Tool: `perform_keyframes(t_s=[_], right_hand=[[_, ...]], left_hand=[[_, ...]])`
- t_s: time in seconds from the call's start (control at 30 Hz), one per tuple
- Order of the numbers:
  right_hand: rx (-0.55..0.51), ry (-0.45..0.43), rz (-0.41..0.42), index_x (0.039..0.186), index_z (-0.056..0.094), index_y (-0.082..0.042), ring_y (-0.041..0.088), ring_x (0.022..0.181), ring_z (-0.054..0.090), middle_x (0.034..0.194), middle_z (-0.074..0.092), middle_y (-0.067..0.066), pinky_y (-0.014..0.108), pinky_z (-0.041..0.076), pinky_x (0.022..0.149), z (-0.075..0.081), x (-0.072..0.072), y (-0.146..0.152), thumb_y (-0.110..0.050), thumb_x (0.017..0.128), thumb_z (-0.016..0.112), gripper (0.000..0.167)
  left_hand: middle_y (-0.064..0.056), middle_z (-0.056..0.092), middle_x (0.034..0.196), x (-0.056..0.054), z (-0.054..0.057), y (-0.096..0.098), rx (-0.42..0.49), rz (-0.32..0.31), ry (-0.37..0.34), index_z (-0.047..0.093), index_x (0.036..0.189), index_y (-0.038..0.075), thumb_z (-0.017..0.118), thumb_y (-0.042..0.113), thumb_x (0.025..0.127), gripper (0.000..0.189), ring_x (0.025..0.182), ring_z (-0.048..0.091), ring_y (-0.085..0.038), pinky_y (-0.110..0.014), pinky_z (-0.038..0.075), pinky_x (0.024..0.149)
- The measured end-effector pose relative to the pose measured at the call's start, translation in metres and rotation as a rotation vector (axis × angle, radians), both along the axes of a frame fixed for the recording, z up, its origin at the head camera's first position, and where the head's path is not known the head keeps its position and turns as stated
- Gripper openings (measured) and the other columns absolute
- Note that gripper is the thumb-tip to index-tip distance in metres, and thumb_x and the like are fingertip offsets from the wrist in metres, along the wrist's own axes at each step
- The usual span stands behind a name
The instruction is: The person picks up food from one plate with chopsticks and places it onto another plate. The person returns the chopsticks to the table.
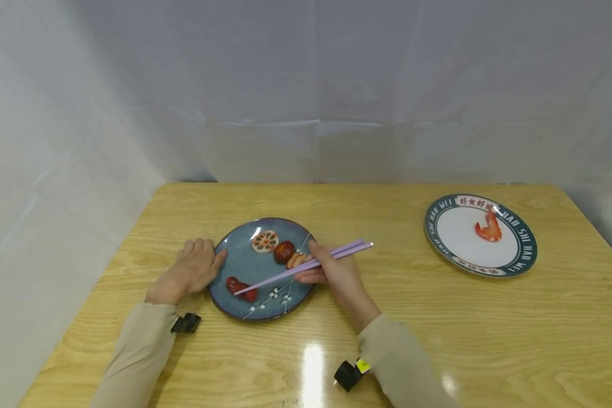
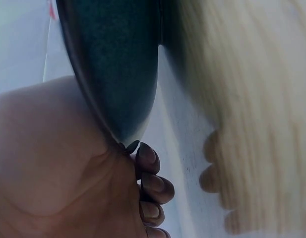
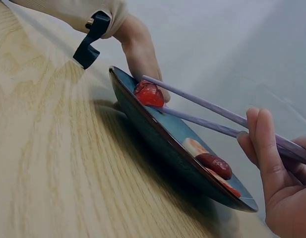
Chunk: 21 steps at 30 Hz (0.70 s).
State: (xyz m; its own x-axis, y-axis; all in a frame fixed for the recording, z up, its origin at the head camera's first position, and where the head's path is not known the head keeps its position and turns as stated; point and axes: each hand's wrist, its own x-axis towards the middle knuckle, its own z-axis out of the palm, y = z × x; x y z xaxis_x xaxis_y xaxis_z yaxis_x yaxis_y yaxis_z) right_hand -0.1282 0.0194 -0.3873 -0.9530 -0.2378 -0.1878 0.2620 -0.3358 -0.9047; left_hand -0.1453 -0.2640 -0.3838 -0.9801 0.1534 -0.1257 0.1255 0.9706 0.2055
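Note:
My left hand holds the left edge of a blue plate, its thumb on the rim; the left wrist view shows the fingers curled by the plate's edge. Purple chopsticks are gripped in my right hand, above the plate's right side. Their tips reach a glossy dark-red food piece at the plate's lower left. In the right wrist view the tips stand slightly apart, one at either side of this red piece. Whether they pinch it, I cannot tell.
On the blue plate also lie a lotus root slice, a brown mushroom cap and a pale orange piece, partly behind the fingers. A white plate with a green rim stands at the right, bearing a shrimp.

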Motion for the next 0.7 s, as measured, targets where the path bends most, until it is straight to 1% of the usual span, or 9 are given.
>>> perform_keyframes(t_s=[0.17, 0.27, 0.4, 0.5, 0.6, 0.7], right_hand=[[0.009, 0.027, -0.001, 0.106, 0.054, 0.024, 0.017, 0.056, 0.068, 0.073, 0.069, 0.017, 0.028, 0.054, 0.055, 0.0007, 0.0024, -0.0041, -0.017, 0.101, 0.05, 0.041], [0.032, 0.065, 0.011, 0.104, 0.056, 0.023, 0.018, 0.057, 0.069, 0.075, 0.069, 0.019, 0.029, 0.055, 0.056, 0.0018, 0.0036, -0.0058, -0.018, 0.101, 0.051, 0.041], [0.028, 0.138, 0.038, 0.098, 0.057, 0.023, 0.019, 0.06, 0.069, 0.076, 0.069, 0.018, 0.031, 0.055, 0.057, 0.0011, 0.0044, -0.0078, -0.018, 0.1, 0.054, 0.041], [0.016, 0.208, 0.041, 0.095, 0.055, 0.023, 0.021, 0.062, 0.07, 0.078, 0.069, 0.017, 0.032, 0.055, 0.057, -0.0007, 0.0052, -0.0086, -0.017, 0.098, 0.058, 0.04], [0.032, 0.271, 0.034, 0.093, 0.056, 0.019, 0.023, 0.063, 0.07, 0.08, 0.069, 0.018, 0.035, 0.056, 0.058, -0.0021, 0.0064, -0.0091, -0.02, 0.096, 0.062, 0.039], [0.058, 0.319, 0.033, 0.091, 0.058, 0.014, 0.025, 0.063, 0.07, 0.08, 0.068, 0.023, 0.039, 0.056, 0.059, -0.0011, 0.0083, -0.0107, -0.02, 0.094, 0.065, 0.035]], left_hand=[[-0.023, 0.043, 0.092, -0.0005, -0.0006, -0.0005, -0.003, -0.001, -0.009, 0.045, 0.097, -0.009, 0.035, 0.027, 0.104, 0.037, 0.091, 0.039, -0.041, -0.055, 0.033, 0.081], [-0.023, 0.043, 0.092, -0.001, -0.0011, -0.0009, -0.001, 0.0, -0.012, 0.045, 0.097, -0.009, 0.035, 0.027, 0.104, 0.038, 0.091, 0.039, -0.04, -0.055, 0.033, 0.081], [-0.023, 0.043, 0.092, -0.0011, -0.0017, -0.0014, -0.001, -0.004, -0.006, 0.046, 0.097, -0.009, 0.035, 0.027, 0.104, 0.037, 0.091, 0.04, -0.041, -0.055, 0.033, 0.081], [-0.023, 0.044, 0.092, -0.0009, -0.0016, -0.0012, -0.002, -0.003, 0.001, 0.046, 0.097, -0.009, 0.036, 0.027, 0.103, 0.038, 0.091, 0.04, -0.041, -0.056, 0.033, 0.081], [-0.024, 0.044, 0.093, -0.0008, -0.0007, -0.0002, 0.0, 0.001, 0.002, 0.046, 0.097, -0.009, 0.035, 0.027, 0.103, 0.038, 0.092, 0.04, -0.042, -0.056, 0.033, 0.081], [-0.024, 0.044, 0.093, -0.0006, 0.0006, 0.0, 0.003, 0.004, -0.003, 0.046, 0.098, -0.01, 0.035, 0.027, 0.103, 0.039, 0.092, 0.04, -0.042, -0.056, 0.033, 0.082]])
